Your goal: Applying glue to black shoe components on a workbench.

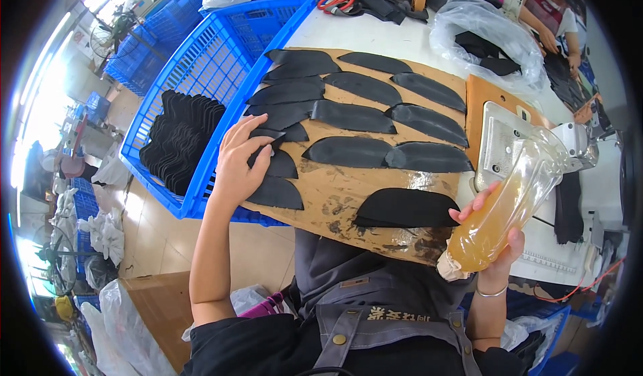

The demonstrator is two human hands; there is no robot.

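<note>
My left hand [240, 158] is at the left edge of a brown cardboard sheet [328, 205], its fingers closed on the edge of a black curved piece [295, 133]. Several similar black pieces lie in rows across the cardboard, some with a shiny, wet-looking surface. My right hand [497, 270] grips a clear plastic bottle [499, 222] of amber liquid. The bottle is tilted, with its wrapped mouth pointing down and left. Beside that mouth, a small stack of black pieces [408, 207] sits near the cardboard's front edge.
A blue plastic crate [194, 48] at the left holds a stack of wavy-edged black pieces [179, 135]. A sewing machine [502, 141] stands on the right. Red-handled scissors [338, 1] and a clear plastic bag [462, 34] lie at the back. Another person [549, 21] works at the far right.
</note>
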